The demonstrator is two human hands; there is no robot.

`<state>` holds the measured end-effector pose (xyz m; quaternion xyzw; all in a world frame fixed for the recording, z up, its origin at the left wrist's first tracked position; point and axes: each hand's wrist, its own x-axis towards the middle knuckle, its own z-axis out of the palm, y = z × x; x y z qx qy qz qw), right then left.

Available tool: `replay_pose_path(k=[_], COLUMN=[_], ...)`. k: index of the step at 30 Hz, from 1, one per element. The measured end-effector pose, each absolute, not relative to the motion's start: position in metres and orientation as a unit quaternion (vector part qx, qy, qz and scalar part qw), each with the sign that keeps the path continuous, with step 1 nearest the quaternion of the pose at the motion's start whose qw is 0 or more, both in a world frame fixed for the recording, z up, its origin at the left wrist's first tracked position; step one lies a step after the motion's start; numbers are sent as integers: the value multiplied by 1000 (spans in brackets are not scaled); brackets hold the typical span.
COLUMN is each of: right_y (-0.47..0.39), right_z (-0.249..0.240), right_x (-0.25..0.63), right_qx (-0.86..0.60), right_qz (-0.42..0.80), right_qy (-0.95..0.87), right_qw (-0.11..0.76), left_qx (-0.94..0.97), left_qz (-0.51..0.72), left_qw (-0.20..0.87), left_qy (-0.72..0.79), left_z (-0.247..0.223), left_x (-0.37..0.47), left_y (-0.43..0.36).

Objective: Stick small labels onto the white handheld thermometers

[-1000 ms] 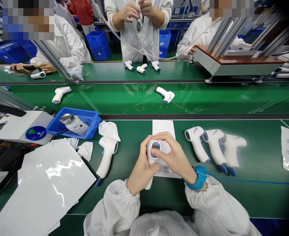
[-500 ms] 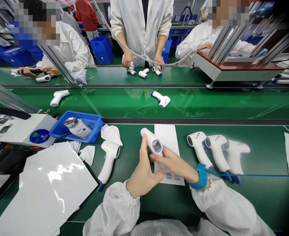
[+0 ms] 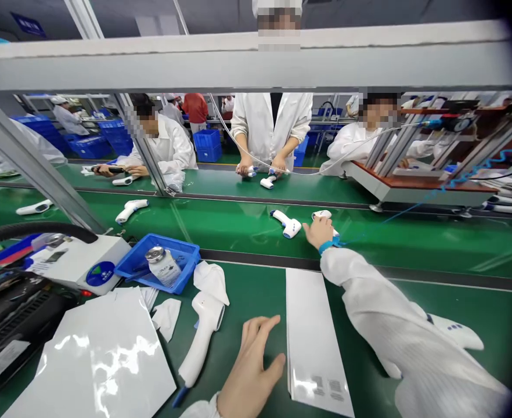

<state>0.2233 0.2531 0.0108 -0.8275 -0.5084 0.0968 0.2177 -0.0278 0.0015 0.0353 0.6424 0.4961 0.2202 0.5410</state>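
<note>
My right hand (image 3: 318, 233) reaches out over the green belt with its fingers round a white infrared thermometer (image 3: 322, 214), which it partly covers. A blue band circles that wrist. Nearer to me, my left hand (image 3: 253, 366) is open and empty above the table, thumb and fingers apart. Beside it lies a white sheet with small print (image 3: 314, 331). To its left rests another infrared thermometer (image 3: 199, 339) with a blue end. My right sleeve hides most of the thermometers at the right; one head (image 3: 456, 332) shows past it.
More thermometers lie on the belt, one (image 3: 287, 224) close to my right hand. A blue tray (image 3: 188, 278) holds a bottle (image 3: 163, 267). Glossy sheets (image 3: 103, 354) cover the left of the table. A metal frame beam (image 3: 247, 67) crosses above; co-workers sit and stand opposite.
My two hands were together on a thermometer over the sheet. My right hand has moved forward to the belt with a thermometer; my left has let go. The view has tilted up.
</note>
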Motion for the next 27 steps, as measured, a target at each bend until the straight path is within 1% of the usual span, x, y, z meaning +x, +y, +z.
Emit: replay_pose_path(k=[4, 7, 9, 12, 15, 18, 19, 21, 22, 24, 27], right_y=[276, 282, 276, 251, 209, 161, 146, 121, 110, 93, 72], right_z=[5, 14, 23, 37, 48, 58, 60, 63, 63, 61, 56], right_x=[182, 167, 162, 156, 150, 145, 144, 141, 141, 143, 150], right_qx=[-827, -784, -727, -608, -483, -377, -342, -295, -291, -330, -410], right_qz=[192, 258, 297, 352, 404, 434, 424, 374, 343, 298, 284], right_qy=[-480, -504, -550, -639, -718, -776, -800, -842, -855, -856, -822], right_qw=[223, 255, 285, 313, 295, 257, 252, 253, 257, 265, 274], left_qx=[634, 605, 554, 414, 285, 294, 316, 370, 394, 418, 421], left_qz=[253, 307, 361, 476, 561, 537, 514, 460, 439, 415, 422], left_qw=[535, 535, 541, 557, 617, 702, 721, 730, 721, 697, 671], left_qy=[499, 504, 519, 541, 474, 364, 341, 344, 363, 410, 441], left_z=[33, 23, 15, 11, 20, 34, 39, 46, 48, 50, 52], left_x=[-23, -25, -32, -48, -57, -49, -43, -29, -23, -12, -3], left_y=[5, 6, 9, 19, 31, 36, 36, 34, 32, 27, 18])
